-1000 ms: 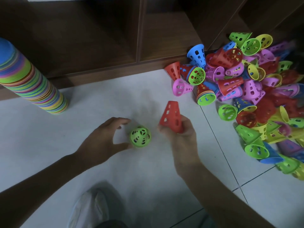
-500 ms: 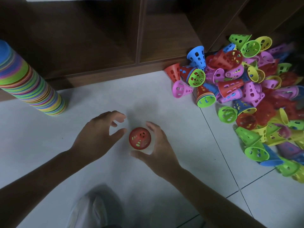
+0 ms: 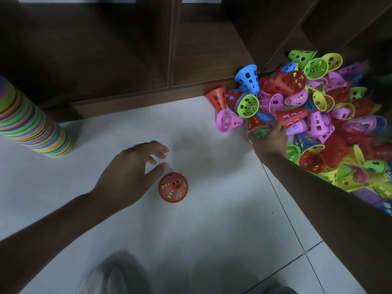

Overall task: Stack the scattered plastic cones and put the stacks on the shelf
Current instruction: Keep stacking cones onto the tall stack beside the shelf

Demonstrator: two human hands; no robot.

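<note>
A red cone (image 3: 173, 187) stands on open white floor (image 3: 212, 230), left hand (image 3: 129, 172) relaxed beside it. At two o'clock, the right hand (image 3: 269, 139) grasps a small stack (image 3: 257, 126) at the pile's (image 3: 318, 124) edge, fingers partly hidden.

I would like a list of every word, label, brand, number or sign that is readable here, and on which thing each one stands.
None: no readable text shows in the head view.
The loose cones, the red cone on the floor and the tall stack bear only cut-out holes and plain colours.
The wooden shelf bears no label.
</note>
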